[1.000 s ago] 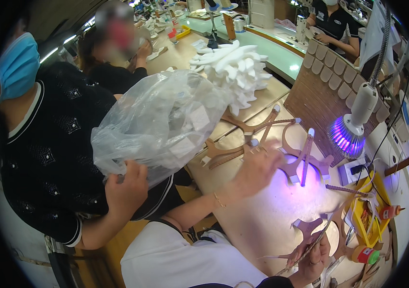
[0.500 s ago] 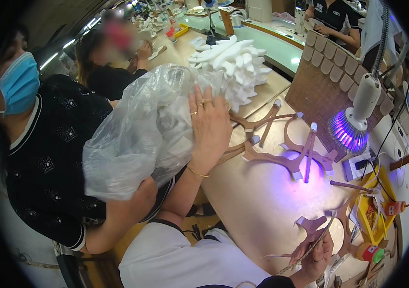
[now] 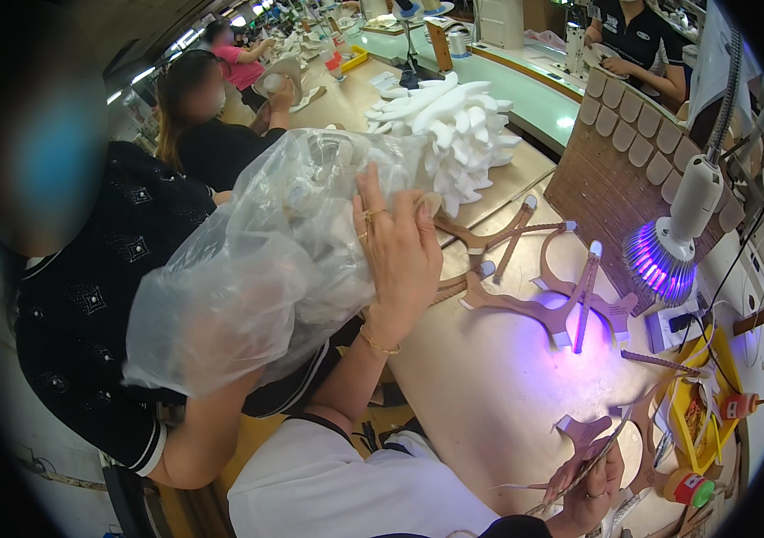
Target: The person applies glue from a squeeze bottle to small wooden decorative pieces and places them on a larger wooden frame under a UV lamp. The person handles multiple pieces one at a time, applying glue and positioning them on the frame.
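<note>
My left hand (image 3: 406,255), wearing rings and a bracelet, is against a clear plastic bag (image 3: 297,206), its fingers partly curled over the bag's side. A small tan edge shows past its fingertips; I cannot make out what it belongs to. A co-worker's arm reaches into or behind the bag. At lower right, my right hand (image 3: 588,489) pinches a thin braided strap (image 3: 570,484). Beside it lies a brown curved leather piece (image 3: 582,432). Several brown Y-shaped strap pieces (image 3: 525,309) with white-tipped ends lie on the table (image 3: 480,386).
Curved white foam pieces (image 3: 453,134) are heaped behind the bag. A lamp (image 3: 660,260) casts purple light at right, before a brown board (image 3: 606,179). A yellow tray (image 3: 700,408) and a green-capped bottle (image 3: 689,489) stand at the right. A co-worker in black (image 3: 86,305) sits close on my left.
The bag has spread lower and leftward, and the co-worker's hand has moved up under its plastic. My left fingers have curled from lying flat. My right hand keeps its pinch on the strap.
</note>
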